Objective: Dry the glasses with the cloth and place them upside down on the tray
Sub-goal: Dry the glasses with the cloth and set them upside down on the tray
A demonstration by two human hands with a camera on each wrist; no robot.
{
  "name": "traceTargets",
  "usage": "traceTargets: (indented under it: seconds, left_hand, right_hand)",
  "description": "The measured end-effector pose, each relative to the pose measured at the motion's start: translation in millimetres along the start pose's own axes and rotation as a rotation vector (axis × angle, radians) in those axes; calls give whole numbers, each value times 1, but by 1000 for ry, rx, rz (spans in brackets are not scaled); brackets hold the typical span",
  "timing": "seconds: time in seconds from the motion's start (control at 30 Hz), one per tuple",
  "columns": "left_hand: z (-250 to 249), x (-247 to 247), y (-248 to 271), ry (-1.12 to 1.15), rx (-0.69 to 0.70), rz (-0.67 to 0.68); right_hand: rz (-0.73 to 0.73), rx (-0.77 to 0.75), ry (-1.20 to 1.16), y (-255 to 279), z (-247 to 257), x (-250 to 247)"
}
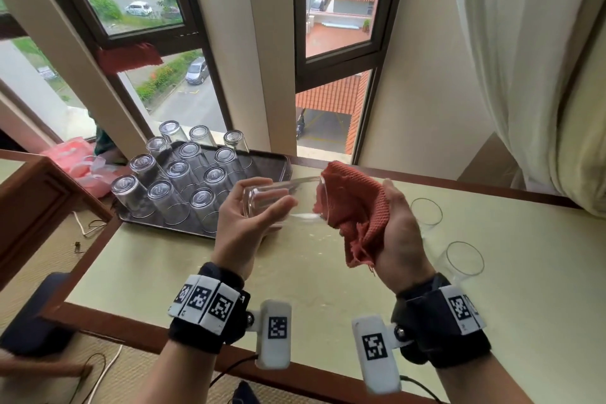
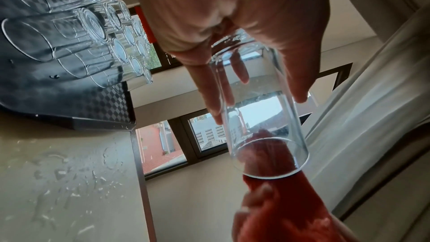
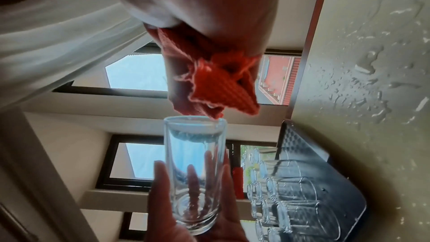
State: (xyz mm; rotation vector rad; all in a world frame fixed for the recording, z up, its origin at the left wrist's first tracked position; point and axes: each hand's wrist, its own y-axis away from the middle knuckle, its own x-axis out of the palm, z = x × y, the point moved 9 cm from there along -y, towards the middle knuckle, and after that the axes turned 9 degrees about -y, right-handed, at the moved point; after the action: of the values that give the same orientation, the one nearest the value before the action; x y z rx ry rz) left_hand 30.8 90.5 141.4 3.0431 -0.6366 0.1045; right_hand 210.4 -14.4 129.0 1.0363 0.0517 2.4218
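- A left hand [image 1: 242,223] is gripping a clear glass [image 1: 282,202] sideways above the table [image 1: 295,272], fingers curled around its base end.
- A right hand [image 1: 398,233] is clutching a bunched red cloth [image 1: 354,213] against the glass's open rim.
- Two upright glasses [image 1: 426,211] are standing just beyond the right hand.
- Farther left, upside-down glasses [image 1: 178,174] are filling a dark tray [image 1: 262,164].

**Free room and obstacles on the table**

Left of centre in the head view, upturned glasses [image 1: 177,185] crowd the dark tray [image 1: 269,165], leaving only its right-hand strip bare. Two upright glasses [image 1: 459,261] stand at the right of the table [image 1: 295,272], near the right hand [image 1: 398,233]. The lower centre of the tabletop between the wrists lies open, though wet with droplets. The curtain [image 1: 524,75] hangs over the table's upper right corner.
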Motion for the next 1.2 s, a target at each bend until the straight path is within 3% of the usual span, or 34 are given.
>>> traceTargets:
  seconds: [0.13,0.33,0.5,0.6,0.7,0.93,1.1,1.2]
  left_hand:
    - [-1,3,5,37,-27,-30]
    - [-2,13,15,125,-49,-99]
    - [0,7,16,140,-52,-168]
    - [4,7,14,115,-54,-153]
    - [7,7,15,103,-42,-153]
    - [4,10,14,137,-26,-120]
    - [7,9,16,136,-50,-102]
    - [9,12,15,128,-67,-91]
  right_hand:
    - [43,-66,-54,4,8,13]
    - [103,-382,347,18,20,38]
    - [148,-506,583,19,14,46]
    - [185,-484,836,23,2,46]
    - [231,-396,944,23,-6,39]
    - [341,-437,891,28,4,54]
    - [383,-292,684,25,3,52]
    - [404,-289,636,29,10,53]
